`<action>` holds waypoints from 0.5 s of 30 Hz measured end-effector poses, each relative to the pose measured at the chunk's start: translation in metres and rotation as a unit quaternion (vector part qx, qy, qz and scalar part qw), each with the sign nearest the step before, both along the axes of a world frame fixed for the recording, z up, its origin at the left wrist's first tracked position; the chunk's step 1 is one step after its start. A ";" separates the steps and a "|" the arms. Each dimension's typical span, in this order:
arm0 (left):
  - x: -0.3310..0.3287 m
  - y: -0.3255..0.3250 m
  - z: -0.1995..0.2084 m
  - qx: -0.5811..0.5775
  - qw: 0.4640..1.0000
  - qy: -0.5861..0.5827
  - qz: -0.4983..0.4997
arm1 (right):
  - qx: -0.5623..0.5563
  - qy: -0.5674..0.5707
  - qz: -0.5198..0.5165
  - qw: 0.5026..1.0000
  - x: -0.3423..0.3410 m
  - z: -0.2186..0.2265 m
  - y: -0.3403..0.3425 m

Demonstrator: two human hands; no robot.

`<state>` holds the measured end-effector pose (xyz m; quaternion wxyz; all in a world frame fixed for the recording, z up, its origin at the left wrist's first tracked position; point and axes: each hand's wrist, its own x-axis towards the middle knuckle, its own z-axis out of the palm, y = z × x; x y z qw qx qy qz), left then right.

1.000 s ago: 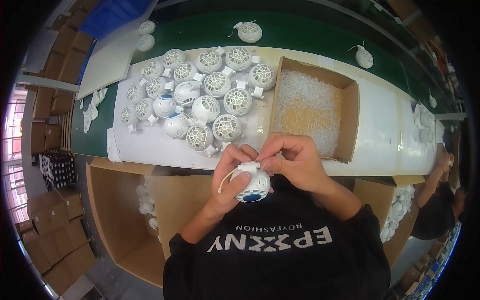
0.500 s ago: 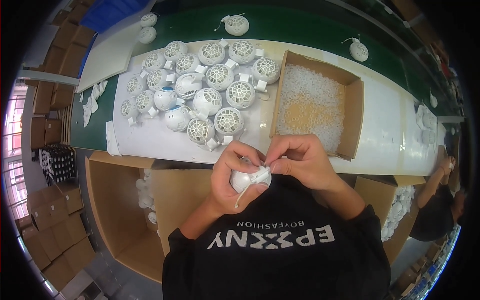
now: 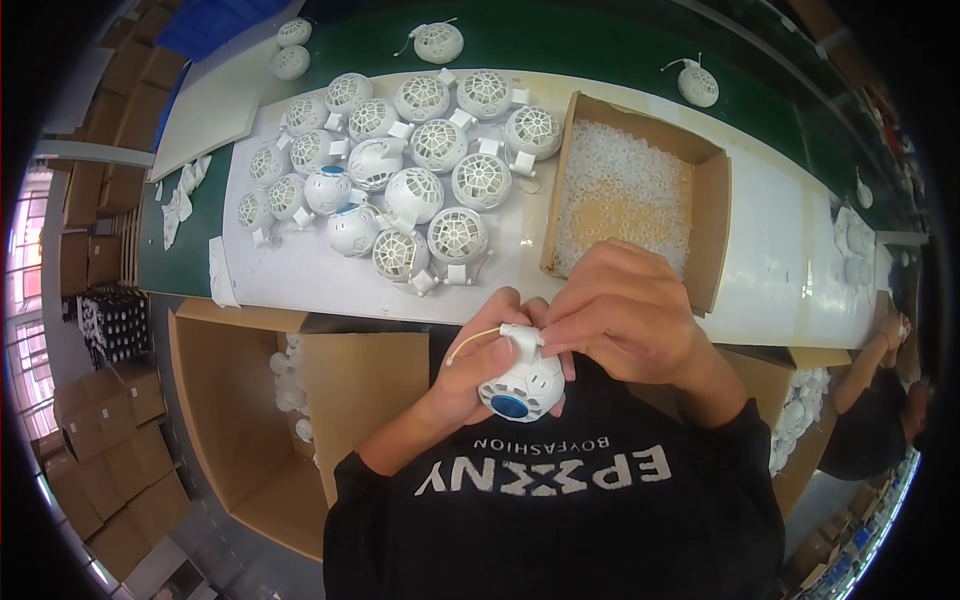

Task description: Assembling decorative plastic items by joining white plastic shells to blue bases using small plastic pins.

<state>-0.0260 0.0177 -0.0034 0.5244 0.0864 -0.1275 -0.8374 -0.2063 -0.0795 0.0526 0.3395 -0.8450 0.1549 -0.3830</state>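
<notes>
My left hand (image 3: 465, 375) is closed around a white ball-shaped plastic housing (image 3: 530, 382) in front of my chest. The ball has slots, a round blue disc facing down toward me, and a white block-like neck on top with a thin pale cord sticking out to the left. At the right side of that neck, my right hand (image 3: 635, 320) pinches with thumb and fingertips. Whatever is between those fingertips is too small and hidden to make out. Beyond my hands, several similar white balls (image 3: 457, 235) with grilles and necks stand grouped on the white board.
An open cardboard box (image 3: 712, 235) of small clear rings stands on the white board (image 3: 780, 250). Behind runs a green belt (image 3: 560, 50) carrying white balls. Large cartons (image 3: 370, 385) flank me below the table edge. At far right, another person's arm (image 3: 872, 345) shows.
The held ball has been turned so its blue disc now shows and its neck points up. My right hand has shifted slightly with it. Balls on the green belt have moved left.
</notes>
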 end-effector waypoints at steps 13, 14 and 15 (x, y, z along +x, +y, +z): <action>0.007 -0.008 0.000 -0.351 0.788 -0.439 0.249 | 0.247 0.006 -0.013 0.969 -0.014 -0.003 0.014; 0.007 -0.008 0.001 -0.362 0.774 -0.454 0.253 | 0.263 0.009 -0.008 0.965 -0.014 -0.001 0.013; 0.007 -0.007 0.000 -0.361 0.775 -0.454 0.252 | 0.279 0.012 -0.003 0.960 -0.015 0.000 0.012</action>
